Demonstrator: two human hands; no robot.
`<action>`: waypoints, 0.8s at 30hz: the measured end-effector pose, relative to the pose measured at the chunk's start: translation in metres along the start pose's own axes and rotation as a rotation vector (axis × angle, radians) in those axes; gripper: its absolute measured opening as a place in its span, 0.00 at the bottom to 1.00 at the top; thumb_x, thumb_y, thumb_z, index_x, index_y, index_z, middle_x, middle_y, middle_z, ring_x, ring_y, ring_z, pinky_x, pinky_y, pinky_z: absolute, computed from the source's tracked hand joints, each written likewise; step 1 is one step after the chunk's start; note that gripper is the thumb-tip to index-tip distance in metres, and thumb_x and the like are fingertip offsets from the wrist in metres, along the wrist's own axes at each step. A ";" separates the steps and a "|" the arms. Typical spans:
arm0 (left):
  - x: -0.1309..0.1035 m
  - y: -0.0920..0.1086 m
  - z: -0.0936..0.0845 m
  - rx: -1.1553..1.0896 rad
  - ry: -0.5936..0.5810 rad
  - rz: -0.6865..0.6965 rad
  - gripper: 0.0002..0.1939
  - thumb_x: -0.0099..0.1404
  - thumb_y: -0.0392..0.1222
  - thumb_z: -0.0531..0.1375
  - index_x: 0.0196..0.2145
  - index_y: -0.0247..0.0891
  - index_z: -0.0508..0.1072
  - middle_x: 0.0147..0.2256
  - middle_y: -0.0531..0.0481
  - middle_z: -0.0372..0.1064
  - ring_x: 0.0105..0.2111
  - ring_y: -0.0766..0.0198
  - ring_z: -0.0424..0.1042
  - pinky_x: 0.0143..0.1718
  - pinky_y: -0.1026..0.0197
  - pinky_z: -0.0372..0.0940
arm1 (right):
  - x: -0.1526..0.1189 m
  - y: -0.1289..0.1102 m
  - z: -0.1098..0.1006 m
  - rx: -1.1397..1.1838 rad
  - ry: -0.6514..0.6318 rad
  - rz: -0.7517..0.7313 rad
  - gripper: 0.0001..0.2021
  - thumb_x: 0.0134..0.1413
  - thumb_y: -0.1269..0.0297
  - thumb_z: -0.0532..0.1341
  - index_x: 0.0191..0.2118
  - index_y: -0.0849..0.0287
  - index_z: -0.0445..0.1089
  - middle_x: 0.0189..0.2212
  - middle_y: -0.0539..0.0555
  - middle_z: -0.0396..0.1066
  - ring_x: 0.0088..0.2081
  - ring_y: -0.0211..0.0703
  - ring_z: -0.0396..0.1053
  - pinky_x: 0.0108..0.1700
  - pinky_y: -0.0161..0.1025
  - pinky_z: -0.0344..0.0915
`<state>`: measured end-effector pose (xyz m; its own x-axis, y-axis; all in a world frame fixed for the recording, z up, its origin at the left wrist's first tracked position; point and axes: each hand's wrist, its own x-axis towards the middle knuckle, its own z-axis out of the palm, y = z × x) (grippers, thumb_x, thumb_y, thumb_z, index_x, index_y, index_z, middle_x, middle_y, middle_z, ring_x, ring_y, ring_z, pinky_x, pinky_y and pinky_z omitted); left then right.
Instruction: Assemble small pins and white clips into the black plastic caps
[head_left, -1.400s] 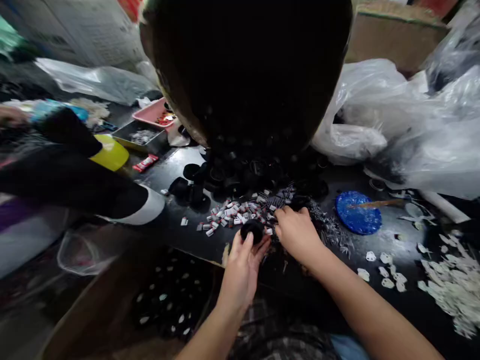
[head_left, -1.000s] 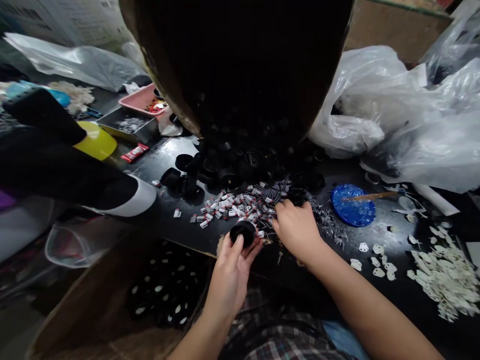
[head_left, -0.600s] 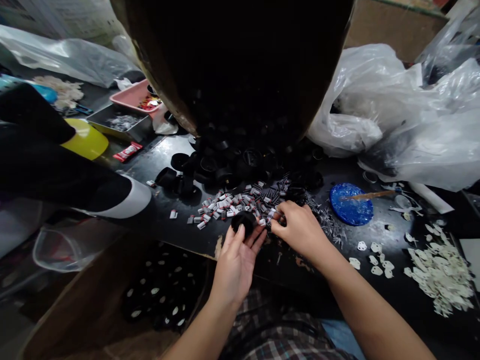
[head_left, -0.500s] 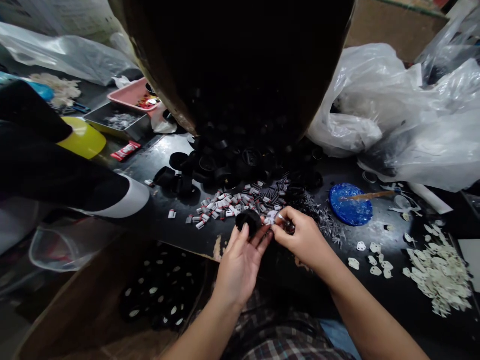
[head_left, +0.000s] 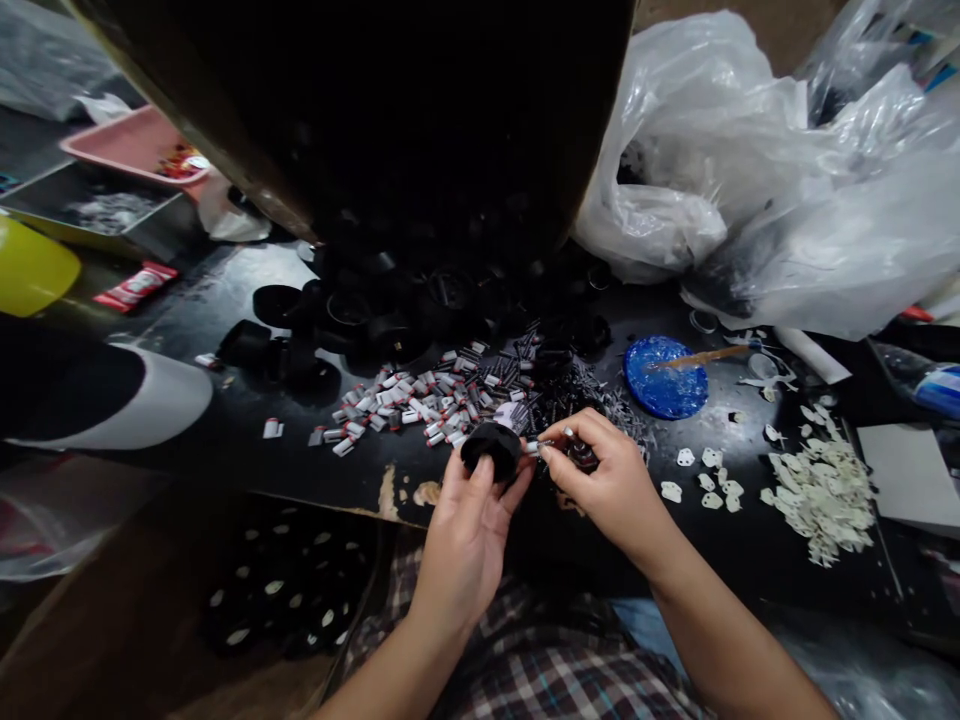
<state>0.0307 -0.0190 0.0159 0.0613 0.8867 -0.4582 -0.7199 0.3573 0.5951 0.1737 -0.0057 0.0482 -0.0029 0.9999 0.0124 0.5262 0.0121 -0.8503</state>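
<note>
The left hand (head_left: 465, 520) clasped a light, rigid black cap (head_left: 491, 447) by its rim as, just beside it, the right hand (head_left: 600, 480) pinched a tiny, easily dropped metal pin (head_left: 534, 447).

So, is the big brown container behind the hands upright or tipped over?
Tipped over. The brown container lies on its side, its dark mouth facing the hands, and black round parts spill from it onto the table.
</note>
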 end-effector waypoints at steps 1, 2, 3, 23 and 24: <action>-0.001 -0.001 0.000 0.025 0.000 0.021 0.08 0.65 0.40 0.61 0.42 0.43 0.74 0.42 0.49 0.76 0.45 0.61 0.74 0.50 0.56 0.69 | -0.001 -0.001 -0.001 -0.019 0.000 -0.006 0.03 0.55 0.69 0.63 0.36 0.56 0.73 0.33 0.49 0.70 0.37 0.39 0.68 0.42 0.37 0.61; -0.002 -0.002 0.000 0.048 0.004 0.040 0.08 0.64 0.41 0.62 0.43 0.44 0.74 0.43 0.50 0.75 0.46 0.61 0.74 0.50 0.56 0.69 | -0.002 -0.002 -0.002 -0.024 0.001 -0.004 0.03 0.56 0.68 0.63 0.36 0.56 0.73 0.33 0.49 0.70 0.37 0.39 0.68 0.42 0.37 0.61; -0.004 -0.003 0.000 0.070 0.015 0.051 0.09 0.64 0.42 0.62 0.43 0.45 0.74 0.43 0.50 0.75 0.46 0.61 0.73 0.50 0.57 0.69 | -0.004 -0.003 -0.004 -0.021 0.001 0.004 0.02 0.56 0.67 0.63 0.36 0.55 0.74 0.33 0.49 0.70 0.37 0.39 0.68 0.42 0.37 0.61; 0.017 -0.018 -0.016 0.324 -0.040 -0.099 0.12 0.60 0.44 0.65 0.42 0.43 0.73 0.38 0.53 0.77 0.36 0.60 0.78 0.42 0.63 0.73 | 0.011 0.072 -0.106 -0.913 0.349 0.158 0.07 0.62 0.63 0.57 0.36 0.59 0.70 0.35 0.53 0.71 0.37 0.44 0.67 0.41 0.41 0.51; 0.017 -0.018 -0.016 0.326 -0.033 -0.106 0.13 0.60 0.44 0.65 0.43 0.43 0.73 0.38 0.52 0.76 0.36 0.60 0.78 0.42 0.63 0.73 | 0.012 0.074 -0.105 -0.927 0.342 0.158 0.08 0.62 0.63 0.57 0.36 0.59 0.70 0.35 0.53 0.71 0.37 0.44 0.67 0.41 0.41 0.50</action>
<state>0.0332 -0.0148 -0.0135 0.1501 0.8470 -0.5100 -0.4498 0.5179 0.7277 0.3018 0.0069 0.0406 0.2928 0.9330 0.2093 0.9551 -0.2748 -0.1111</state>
